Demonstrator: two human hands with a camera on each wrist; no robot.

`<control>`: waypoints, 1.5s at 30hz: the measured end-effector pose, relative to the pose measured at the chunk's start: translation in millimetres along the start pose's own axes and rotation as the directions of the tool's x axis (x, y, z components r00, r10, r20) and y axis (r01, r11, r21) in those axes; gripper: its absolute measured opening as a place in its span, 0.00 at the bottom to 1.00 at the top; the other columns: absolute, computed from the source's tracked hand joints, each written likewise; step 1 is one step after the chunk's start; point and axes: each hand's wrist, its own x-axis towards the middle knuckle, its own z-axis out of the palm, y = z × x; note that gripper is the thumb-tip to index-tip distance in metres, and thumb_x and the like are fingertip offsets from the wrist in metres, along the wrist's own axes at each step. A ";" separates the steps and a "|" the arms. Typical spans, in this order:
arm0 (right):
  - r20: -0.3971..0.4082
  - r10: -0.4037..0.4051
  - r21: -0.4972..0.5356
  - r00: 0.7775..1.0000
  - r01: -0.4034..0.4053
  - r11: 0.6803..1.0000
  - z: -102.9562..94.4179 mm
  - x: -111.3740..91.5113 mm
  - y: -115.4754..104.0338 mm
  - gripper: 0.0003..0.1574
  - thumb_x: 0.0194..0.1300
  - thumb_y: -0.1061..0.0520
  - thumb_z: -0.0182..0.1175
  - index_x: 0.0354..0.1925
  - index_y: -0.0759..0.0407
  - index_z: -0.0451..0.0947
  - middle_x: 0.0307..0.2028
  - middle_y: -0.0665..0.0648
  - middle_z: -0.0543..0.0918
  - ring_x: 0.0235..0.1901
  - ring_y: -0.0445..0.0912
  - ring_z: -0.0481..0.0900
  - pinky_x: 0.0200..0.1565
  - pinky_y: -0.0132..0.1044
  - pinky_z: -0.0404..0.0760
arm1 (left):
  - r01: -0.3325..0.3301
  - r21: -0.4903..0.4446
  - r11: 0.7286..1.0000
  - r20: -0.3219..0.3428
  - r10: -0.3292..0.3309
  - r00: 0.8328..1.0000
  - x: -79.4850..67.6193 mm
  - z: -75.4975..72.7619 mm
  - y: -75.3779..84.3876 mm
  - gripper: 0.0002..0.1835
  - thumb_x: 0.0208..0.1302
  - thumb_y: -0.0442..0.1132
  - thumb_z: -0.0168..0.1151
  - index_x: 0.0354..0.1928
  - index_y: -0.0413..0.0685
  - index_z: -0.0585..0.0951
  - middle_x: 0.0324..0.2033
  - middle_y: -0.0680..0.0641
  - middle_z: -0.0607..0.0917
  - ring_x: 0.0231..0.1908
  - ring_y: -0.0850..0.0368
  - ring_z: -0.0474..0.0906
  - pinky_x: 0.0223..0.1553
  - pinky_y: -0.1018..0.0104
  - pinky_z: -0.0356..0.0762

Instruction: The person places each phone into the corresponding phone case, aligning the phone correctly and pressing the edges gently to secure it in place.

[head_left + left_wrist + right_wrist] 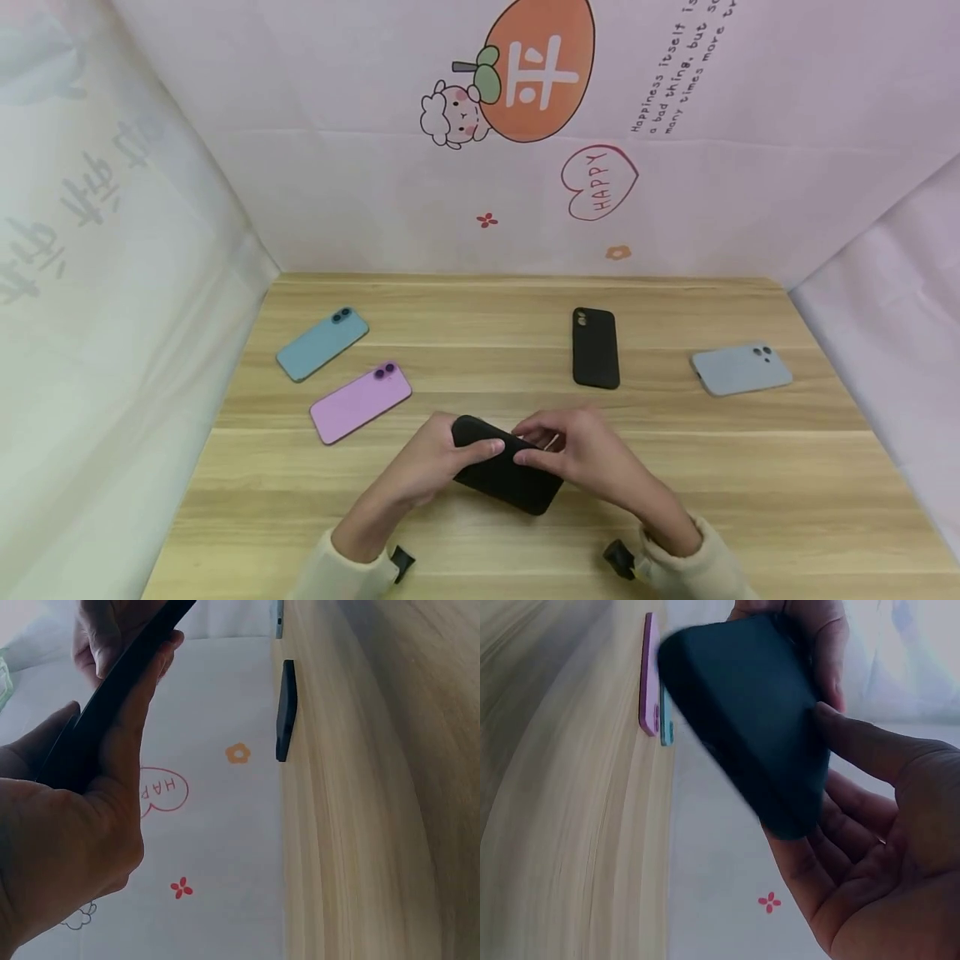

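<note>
Above the wood-grain tabletop (480,350), a matte-black rounded-rectangular case (498,482), long axis slanting rightward and nearer, is gripped at its left end by the left hand (435,456), its far edge pinched by the right hand (587,450).

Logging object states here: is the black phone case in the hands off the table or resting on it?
Off: the left wrist view shows a clear gap between the black phone case and the wooden tabletop.

Wood-grain tbl (487,333) w/ wht printed cloth (337,192) behind & alongside.
</note>
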 end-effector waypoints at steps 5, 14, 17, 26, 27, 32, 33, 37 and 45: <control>0.039 -0.005 -0.033 0.999 0.006 0.999 3.3 0.1 -4.1 0.13 0.62 0.52 0.73 0.44 0.54 0.89 0.31 0.45 0.91 0.31 0.29 0.84 0.33 0.26 0.84 | 0.015 0.103 0.995 0.007 -0.016 1.000 -0.8 0.4 0.7 0.16 0.65 0.45 0.70 0.42 0.37 0.86 0.35 0.46 0.90 0.35 0.60 0.83 0.40 0.67 0.82; 0.036 0.074 0.049 0.997 -0.076 0.996 5.6 -2.6 -3.1 0.07 0.61 0.54 0.74 0.39 0.53 0.89 0.30 0.46 0.90 0.30 0.30 0.84 0.34 0.28 0.85 | 0.014 0.069 0.997 0.005 -0.015 1.000 2.1 -0.8 -3.4 0.17 0.66 0.47 0.69 0.42 0.37 0.85 0.34 0.47 0.89 0.34 0.59 0.83 0.39 0.66 0.82; -0.009 0.108 0.089 0.994 -0.107 0.990 6.3 -4.0 -0.7 0.06 0.61 0.55 0.74 0.37 0.54 0.89 0.29 0.46 0.90 0.30 0.31 0.84 0.34 0.29 0.86 | 0.012 -0.002 1.000 -0.008 -0.012 1.000 4.1 -3.4 -4.2 0.18 0.67 0.46 0.68 0.45 0.36 0.84 0.37 0.45 0.89 0.36 0.58 0.85 0.40 0.65 0.84; -0.065 0.355 0.392 0.933 -0.303 0.869 3.8 -9.2 6.3 0.15 0.62 0.57 0.73 0.40 0.68 0.85 0.32 0.61 0.90 0.31 0.39 0.88 0.34 0.32 0.88 | 0.006 -0.162 0.987 0.014 -0.004 1.000 8.4 -11.0 -3.0 0.20 0.67 0.35 0.68 0.56 0.30 0.79 0.49 0.34 0.89 0.45 0.53 0.89 0.51 0.48 0.86; -0.055 0.370 0.422 0.927 -0.314 0.850 3.8 -9.8 7.1 0.16 0.62 0.58 0.73 0.41 0.70 0.84 0.32 0.62 0.90 0.31 0.39 0.89 0.34 0.33 0.88 | 0.010 -0.170 0.985 0.017 -0.007 1.000 8.6 -11.2 -3.9 0.19 0.67 0.34 0.68 0.55 0.29 0.79 0.49 0.34 0.89 0.45 0.53 0.89 0.52 0.46 0.85; 0.015 0.392 0.482 0.920 -0.350 0.803 7.8 -14.2 14.1 0.18 0.61 0.59 0.73 0.41 0.72 0.81 0.30 0.59 0.88 0.30 0.40 0.88 0.34 0.38 0.90 | 0.036 -0.140 0.990 0.017 -0.034 0.999 10.5 -10.0 -10.2 0.13 0.67 0.31 0.67 0.48 0.29 0.81 0.43 0.35 0.90 0.41 0.54 0.89 0.49 0.49 0.87; 0.027 0.386 0.474 0.922 -0.352 0.807 9.0 -15.4 16.3 0.17 0.61 0.59 0.73 0.40 0.72 0.81 0.29 0.58 0.88 0.30 0.40 0.88 0.34 0.38 0.89 | 0.039 -0.125 0.991 0.021 -0.036 0.999 11.1 -9.4 -11.7 0.11 0.67 0.31 0.67 0.46 0.29 0.81 0.41 0.35 0.91 0.40 0.54 0.89 0.47 0.51 0.88; 0.065 0.365 0.433 0.929 -0.356 0.828 13.1 -19.7 24.8 0.17 0.61 0.59 0.73 0.39 0.71 0.80 0.27 0.57 0.87 0.27 0.37 0.85 0.31 0.33 0.87 | 0.035 -0.048 0.998 0.045 -0.032 0.998 14.0 -6.3 -17.4 0.08 0.67 0.31 0.67 0.41 0.30 0.81 0.36 0.36 0.91 0.36 0.56 0.89 0.43 0.54 0.89; 0.084 0.369 0.406 0.926 -0.370 0.835 24.0 -23.5 39.0 0.16 0.61 0.60 0.72 0.39 0.71 0.79 0.29 0.63 0.89 0.26 0.38 0.83 0.29 0.33 0.86 | 0.056 0.012 0.998 0.066 -0.057 0.996 21.6 -1.4 -27.8 0.06 0.66 0.30 0.67 0.38 0.31 0.82 0.32 0.37 0.91 0.32 0.58 0.87 0.38 0.57 0.90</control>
